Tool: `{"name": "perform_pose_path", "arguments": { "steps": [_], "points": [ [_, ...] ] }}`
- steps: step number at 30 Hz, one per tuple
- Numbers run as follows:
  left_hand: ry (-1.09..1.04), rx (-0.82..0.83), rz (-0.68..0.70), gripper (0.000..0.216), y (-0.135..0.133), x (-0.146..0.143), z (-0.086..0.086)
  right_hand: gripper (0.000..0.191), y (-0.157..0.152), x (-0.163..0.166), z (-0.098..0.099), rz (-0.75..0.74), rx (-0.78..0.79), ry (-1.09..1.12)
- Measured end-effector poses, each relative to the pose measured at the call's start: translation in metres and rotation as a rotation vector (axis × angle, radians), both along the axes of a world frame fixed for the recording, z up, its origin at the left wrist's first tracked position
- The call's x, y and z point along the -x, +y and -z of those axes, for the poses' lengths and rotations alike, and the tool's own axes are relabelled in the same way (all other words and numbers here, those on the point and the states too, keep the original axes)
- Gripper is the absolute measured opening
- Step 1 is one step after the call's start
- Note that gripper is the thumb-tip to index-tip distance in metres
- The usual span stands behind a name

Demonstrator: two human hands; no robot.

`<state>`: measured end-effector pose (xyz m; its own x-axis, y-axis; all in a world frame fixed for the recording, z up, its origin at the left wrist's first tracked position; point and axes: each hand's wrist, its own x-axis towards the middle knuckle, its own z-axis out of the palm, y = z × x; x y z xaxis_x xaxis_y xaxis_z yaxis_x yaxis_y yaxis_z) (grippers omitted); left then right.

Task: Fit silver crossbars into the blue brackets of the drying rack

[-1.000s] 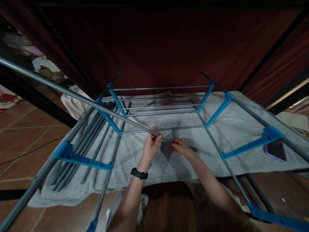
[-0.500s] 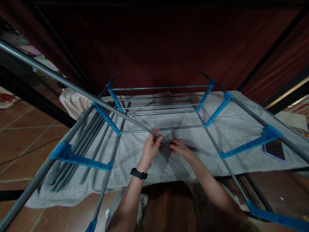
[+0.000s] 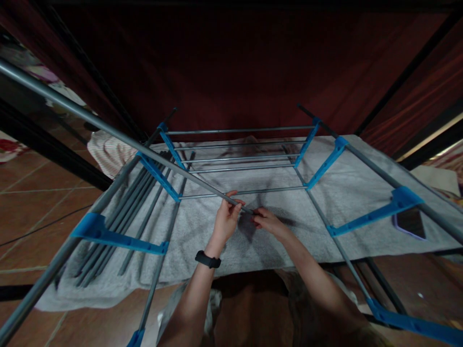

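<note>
A long grey metal rod [image 3: 108,132] runs from the upper left down to the middle of the picture. My left hand [image 3: 226,219], with a black watch on the wrist, is closed around the rod near its lower end. My right hand [image 3: 267,222] pinches the rod's tip, its fingers pressed together. Both hands hover over a grey towel [image 3: 231,236] inside a drying rack frame [image 3: 235,131] of grey rods and blue plastic brackets [image 3: 115,236].
A bundle of loose grey rods [image 3: 123,217] lies on the towel at the left. A phone [image 3: 408,222] rests on the towel at the right. Dark red curtain hangs behind. Tiled floor shows to the left, with a striped cloth [image 3: 108,152] near the rack's corner.
The far end of the rod has shifted up a little at the left. Both hands stay on its lower end, almost unmoved.
</note>
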<state>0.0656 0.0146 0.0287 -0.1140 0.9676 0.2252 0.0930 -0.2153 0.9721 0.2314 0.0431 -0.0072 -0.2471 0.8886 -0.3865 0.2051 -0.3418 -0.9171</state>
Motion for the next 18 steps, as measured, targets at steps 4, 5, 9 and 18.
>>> {"name": "perform_pose_path", "arguments": {
  "steps": [4,5,9,18],
  "points": [
    [0.004,-0.021,-0.006,0.041,-0.0017,-0.0006,-0.0032,0.014,-0.0001,0.0004,-0.0027,-0.009,-0.002,-0.006],
    [0.004,-0.022,-0.002,0.040,-0.0021,-0.0009,-0.0039,0.015,-0.0001,0.0005,-0.0030,-0.015,-0.005,-0.009],
    [0.003,-0.020,0.007,0.041,-0.0025,-0.0017,-0.0044,0.015,0.0003,0.0012,-0.0014,-0.037,-0.024,-0.014],
    [0.015,0.014,0.006,0.049,-0.0004,-0.0016,0.0003,0.007,0.0009,0.0031,0.0065,-0.050,-0.048,0.011]
  ]
}}
